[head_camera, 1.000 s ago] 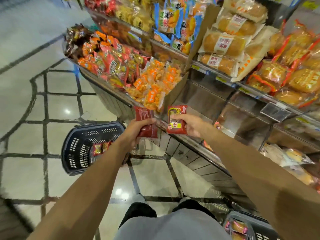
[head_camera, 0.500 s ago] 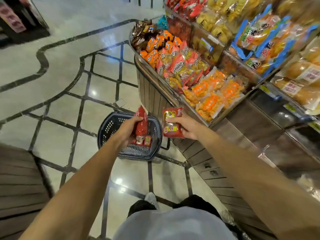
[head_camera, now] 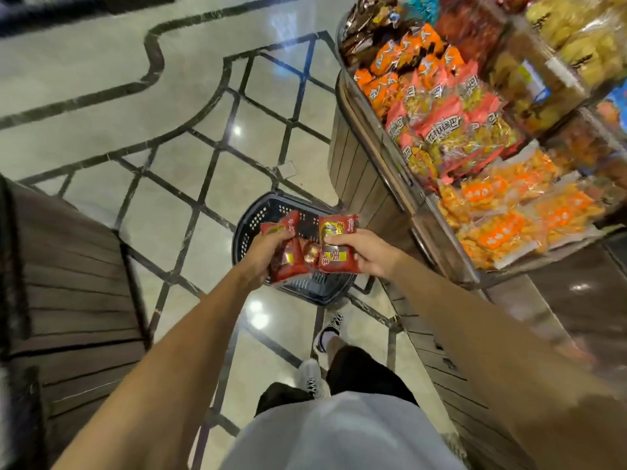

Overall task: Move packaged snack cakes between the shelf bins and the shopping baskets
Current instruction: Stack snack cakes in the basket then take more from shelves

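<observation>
Red wrappers front and centre: the left hand (head_camera: 263, 251) has its grip clamped around 1 red snack cake packet (head_camera: 284, 256), fingers curled over the top edge, and the right hand (head_camera: 361, 254) pinches a 2nd red packet (head_camera: 334, 244) by its side, thumb across the front. Both packets hang side by side, edges nearly touching, directly over the dark plastic shopping basket (head_camera: 252, 218) sitting on the marble floor (head_camera: 217, 184). Down inside the basket, between the 2 held packets, at least 1 more red-and-gold pack (head_camera: 310, 251) shows. Just right of the basket stands the wood-slatted display shelf (head_camera: 356, 171), its bins loaded with orange snack bags (head_camera: 509, 228) nearest the hands and pink-and-yellow bags (head_camera: 444, 130) further along. Below, 2 white sneakers (head_camera: 310, 374) on the tiles.
</observation>
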